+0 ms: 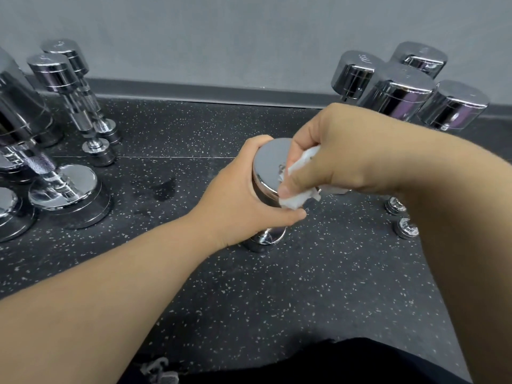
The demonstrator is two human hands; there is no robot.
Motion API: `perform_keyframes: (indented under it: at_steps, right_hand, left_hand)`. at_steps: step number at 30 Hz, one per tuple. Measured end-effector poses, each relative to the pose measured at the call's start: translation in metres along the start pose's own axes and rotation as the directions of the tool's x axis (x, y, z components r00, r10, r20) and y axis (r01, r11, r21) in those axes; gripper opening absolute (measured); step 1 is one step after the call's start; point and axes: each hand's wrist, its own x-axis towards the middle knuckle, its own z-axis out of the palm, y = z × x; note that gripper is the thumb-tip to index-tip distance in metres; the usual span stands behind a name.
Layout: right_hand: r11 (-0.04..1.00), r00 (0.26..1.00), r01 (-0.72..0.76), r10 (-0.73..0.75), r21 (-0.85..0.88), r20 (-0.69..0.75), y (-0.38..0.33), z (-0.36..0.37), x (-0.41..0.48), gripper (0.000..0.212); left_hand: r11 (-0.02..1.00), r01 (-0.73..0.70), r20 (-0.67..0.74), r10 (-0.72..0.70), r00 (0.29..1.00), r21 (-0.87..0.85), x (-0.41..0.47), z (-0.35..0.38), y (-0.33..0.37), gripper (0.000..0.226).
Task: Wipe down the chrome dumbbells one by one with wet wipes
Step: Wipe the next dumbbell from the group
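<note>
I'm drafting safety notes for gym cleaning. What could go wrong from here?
1. The dumbbell stands on end; the left hand grips its upper head while the right hand rubs the top with a wet wipe. A hard sideways push could tip it onto the floor.
2. Wet chrome may turn slippery under the gripping hand.
3. The damp patch on the floor might be a slip spot.

Bare forearms (116, 278), black garment (318, 361) at lap.
</note>
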Motion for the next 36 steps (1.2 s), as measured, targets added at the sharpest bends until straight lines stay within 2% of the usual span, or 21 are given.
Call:
perform_keyframes:
  at_steps: [2, 3, 4, 6, 7, 9, 12, 14, 16, 17, 20, 21, 24, 27, 29, 30, 32, 33, 34, 35, 36]
  right_hand:
    - [0.995, 0.996, -0.021, 0.03, 0.094, -0.089, 0.0, 0.008, 0.006, 0.018]
    - [0.987, 0.982, -0.026, 0.055, 0.161, -0.181, 0.0, 0.014, 0.013, 0.015]
    - [0.978, 0.949, -0.026, 0.089, 0.208, -0.302, 0.002, 0.024, 0.021, 0.013]
    - [0.979, 0.826, -0.006, 0.12, 0.205, -0.55, 0.009, 0.036, 0.036, 0.01]
    - [0.983, 0.791, -0.009, 0.118, 0.182, -0.6, 0.013, 0.041, 0.038, 0.01]
    - [0.987, 0.816, 0.06, 0.038, 0.15, -0.576, 0.022, 0.049, 0.031, 0.021]
    - [0.954, 0.887, 0.298, -0.265, 0.03, -0.378, 0.03, 0.06, 0.009, 0.036]
    - [0.962, 0.911, 0.27, -0.27, -0.044, -0.312, 0.036, 0.051, 0.008, 0.042]
    - [0.989, 0.933, 0.093, -0.125, -0.111, -0.338, 0.033, 0.043, 0.015, 0.047]
    - [0.98, 0.935, 0.068, -0.129, -0.189, -0.332, 0.026, 0.044, 0.017, 0.048]
    - [0.919, 0.915, 0.214, -0.307, -0.332, -0.263, 0.012, 0.059, 0.021, 0.049]
    - [0.942, 0.914, 0.19, -0.273, -0.278, -0.299, 0.013, 0.061, 0.02, 0.048]
    - [0.999, 0.879, 0.038, -0.037, -0.007, -0.475, 0.027, 0.066, 0.015, 0.048]
    - [0.986, 0.822, 0.166, -0.145, -0.011, -0.551, 0.022, 0.082, 0.013, 0.052]
    - [0.976, 0.793, 0.134, -0.002, 0.171, -0.609, 0.018, 0.09, 0.012, 0.048]
    - [0.975, 0.752, 0.133, 0.018, 0.179, -0.658, 0.016, 0.096, 0.013, 0.047]
    - [0.987, 0.693, 0.162, -0.101, 0.018, -0.713, 0.005, 0.112, 0.013, 0.051]
    - [0.984, 0.676, 0.175, -0.134, -0.019, -0.725, 0.004, 0.118, 0.015, 0.053]
    - [0.984, 0.666, 0.172, -0.083, 0.045, -0.741, 0.006, 0.119, 0.018, 0.055]
    - [0.968, 0.656, 0.15, 0.055, 0.201, -0.753, 0.01, 0.113, 0.02, 0.054]
    - [0.897, 0.643, 0.15, 0.231, 0.416, -0.73, 0.016, 0.108, 0.022, 0.051]
  left_hand:
    - [0.999, 0.024, 0.004, -0.024, 1.0, -0.026, 0.002, 0.001, -0.001, 0.089]
    - [0.999, 0.024, 0.006, -0.024, 1.0, -0.031, 0.003, 0.001, -0.002, 0.09]
    - [0.999, 0.025, 0.006, -0.025, 1.0, -0.03, 0.003, 0.002, -0.003, 0.09]
    - [0.999, 0.032, -0.009, -0.033, 0.999, -0.03, 0.004, 0.002, -0.002, 0.09]
    - [0.998, 0.033, -0.011, -0.033, 0.999, -0.045, 0.006, 0.003, -0.003, 0.089]
    - [0.996, 0.04, -0.013, -0.041, 0.999, -0.081, 0.011, 0.004, -0.004, 0.087]
    - [0.986, 0.066, 0.024, -0.064, 0.998, -0.151, 0.017, 0.0, -0.009, 0.085]
    - [0.987, 0.083, 0.112, -0.067, 0.991, -0.137, 0.016, -0.004, -0.011, 0.091]
    - [0.988, 0.084, 0.135, -0.066, 0.989, -0.13, 0.013, -0.003, -0.011, 0.092]
    - [0.988, 0.081, 0.125, -0.065, 0.99, -0.132, 0.012, -0.002, -0.01, 0.088]
    - [0.995, 0.062, 0.109, -0.053, 0.993, -0.081, 0.013, -0.003, -0.008, 0.072]
    - [0.991, 0.076, 0.124, -0.062, 0.99, -0.112, 0.013, -0.003, -0.01, 0.072]
    - [0.962, 0.131, 0.138, -0.1, 0.985, -0.239, 0.012, -0.004, -0.014, 0.08]
    - [0.968, 0.12, 0.135, -0.092, 0.987, -0.221, 0.015, -0.003, -0.015, 0.078]
    - [0.974, 0.116, 0.122, -0.093, 0.988, -0.197, 0.015, -0.001, -0.014, 0.076]
    - [0.976, 0.111, 0.118, -0.089, 0.989, -0.188, 0.015, -0.001, -0.012, 0.07]
    - [0.99, 0.084, 0.111, -0.071, 0.991, -0.116, 0.016, -0.002, -0.006, 0.048]
    - [0.992, 0.078, 0.107, -0.067, 0.992, -0.098, 0.016, -0.002, -0.005, 0.045]
    - [0.988, 0.092, 0.111, -0.078, 0.991, -0.127, 0.015, -0.002, -0.007, 0.053]
    - [0.976, 0.115, 0.123, -0.092, 0.988, -0.187, 0.014, -0.002, -0.008, 0.066]
    - [0.961, 0.137, 0.138, -0.106, 0.985, -0.242, 0.013, -0.003, -0.011, 0.077]
